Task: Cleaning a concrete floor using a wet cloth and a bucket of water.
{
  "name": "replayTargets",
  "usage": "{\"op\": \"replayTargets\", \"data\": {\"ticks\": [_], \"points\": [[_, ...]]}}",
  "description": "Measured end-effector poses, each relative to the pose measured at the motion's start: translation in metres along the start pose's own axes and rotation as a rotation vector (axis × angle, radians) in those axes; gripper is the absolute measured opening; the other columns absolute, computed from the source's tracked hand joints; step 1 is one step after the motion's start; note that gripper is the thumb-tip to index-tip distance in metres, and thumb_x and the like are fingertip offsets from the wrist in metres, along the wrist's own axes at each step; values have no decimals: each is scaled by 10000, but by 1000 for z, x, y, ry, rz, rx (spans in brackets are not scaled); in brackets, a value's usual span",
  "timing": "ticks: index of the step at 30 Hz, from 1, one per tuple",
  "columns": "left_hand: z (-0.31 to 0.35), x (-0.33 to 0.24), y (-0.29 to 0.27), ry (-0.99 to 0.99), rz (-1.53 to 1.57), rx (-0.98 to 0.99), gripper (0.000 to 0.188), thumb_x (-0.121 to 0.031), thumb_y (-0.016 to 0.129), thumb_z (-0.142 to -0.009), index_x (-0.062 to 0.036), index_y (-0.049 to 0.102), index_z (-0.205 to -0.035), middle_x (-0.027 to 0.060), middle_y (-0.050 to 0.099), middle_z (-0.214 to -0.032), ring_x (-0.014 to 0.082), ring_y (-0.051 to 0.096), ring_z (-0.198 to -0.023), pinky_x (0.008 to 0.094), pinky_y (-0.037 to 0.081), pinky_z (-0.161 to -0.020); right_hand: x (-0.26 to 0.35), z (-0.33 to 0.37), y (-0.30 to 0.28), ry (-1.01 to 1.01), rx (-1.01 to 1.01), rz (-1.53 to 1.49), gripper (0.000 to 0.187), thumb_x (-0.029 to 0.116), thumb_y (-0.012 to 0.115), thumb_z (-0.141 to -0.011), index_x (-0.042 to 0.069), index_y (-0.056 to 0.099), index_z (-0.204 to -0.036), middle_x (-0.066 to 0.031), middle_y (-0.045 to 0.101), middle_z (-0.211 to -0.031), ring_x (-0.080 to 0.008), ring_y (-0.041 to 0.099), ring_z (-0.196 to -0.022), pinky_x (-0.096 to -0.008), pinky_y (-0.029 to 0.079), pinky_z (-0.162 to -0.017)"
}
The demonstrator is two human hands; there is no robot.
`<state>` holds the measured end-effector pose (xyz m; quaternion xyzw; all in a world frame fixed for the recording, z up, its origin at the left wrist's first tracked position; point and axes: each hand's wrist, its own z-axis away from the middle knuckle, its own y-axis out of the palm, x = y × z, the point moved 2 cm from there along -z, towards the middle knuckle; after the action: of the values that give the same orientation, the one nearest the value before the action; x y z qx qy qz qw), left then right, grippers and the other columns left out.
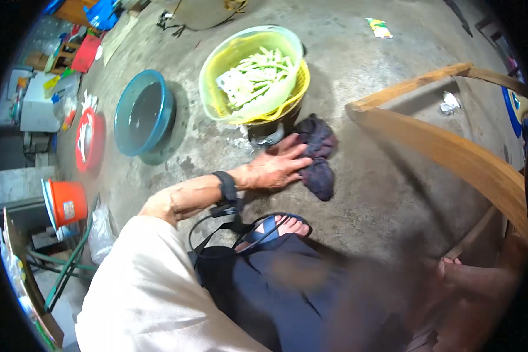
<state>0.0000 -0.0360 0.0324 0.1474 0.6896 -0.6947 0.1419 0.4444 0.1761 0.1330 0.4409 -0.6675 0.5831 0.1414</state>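
My left hand [278, 164] reaches low over the floor with its fingers stretched and spread. Its fingertips lie over the near-left edge of a dark, crumpled cloth [320, 146]; contact is hard to judge, and the fingers are not wrapped round it. Just beyond stands a pale green basin [296, 44] holding green beans [258, 76], set on a yellow basket [302, 85]. At the lower right is my right hand [452, 264], blurred beside a wooden frame [440, 132]; its grip is unclear.
A blue basin [167, 111] of dark water sits left of the beans. Farther left are a red basin [100, 141], an orange bucket [70, 202] and a folding frame with green legs [70, 273]. My sandalled foot [290, 226] is close to my left hand. Litter [379, 28] lies at the back.
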Motion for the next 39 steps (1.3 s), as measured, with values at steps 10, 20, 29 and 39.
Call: {"op": "replayTargets", "data": {"ticks": [10, 20, 29, 39], "points": [[334, 69, -27, -1070, -134, -86, 556, -284, 514, -823, -26, 343, -1285, 240, 378, -1282, 428, 314, -1206, 490, 204, -1039, -7, -5, -2, -16, -59, 254, 381, 144, 583, -850, -37, 450, -1157, -113, 585, -971, -209, 555, -902, -326, 443, -821], [236, 85, 2, -1211, -191, -380, 558, -316, 461, -835, 10, 345, -1273, 277, 392, -1241, 413, 335, -1189, 506, 174, -1024, -52, 6, -16, 27, -148, 85, 381, 107, 588, -839, -52, 438, -1151, -127, 579, -970, -205, 553, -904, -317, 427, -841], [117, 149, -31, -855, -228, -222, 502, -258, 512, -810, -59, 382, -1253, 238, 412, -1242, 470, 339, -1153, 552, 220, -990, 12, -2, 5, 221, 12, 8, 396, 106, 589, -825, -71, 418, -1135, -119, 549, -988, -203, 527, -930, -309, 388, -875], [344, 4, -6, -1124, -84, -44, 504, -177, 503, -813, -37, 345, -1271, 257, 357, -1277, 450, 275, -1220, 497, 178, -1051, 16, -1, 8, 256, -138, 174, 386, 175, 590, -847, -70, 473, -1121, -130, 585, -992, -225, 554, -944, -331, 433, -849]]}}
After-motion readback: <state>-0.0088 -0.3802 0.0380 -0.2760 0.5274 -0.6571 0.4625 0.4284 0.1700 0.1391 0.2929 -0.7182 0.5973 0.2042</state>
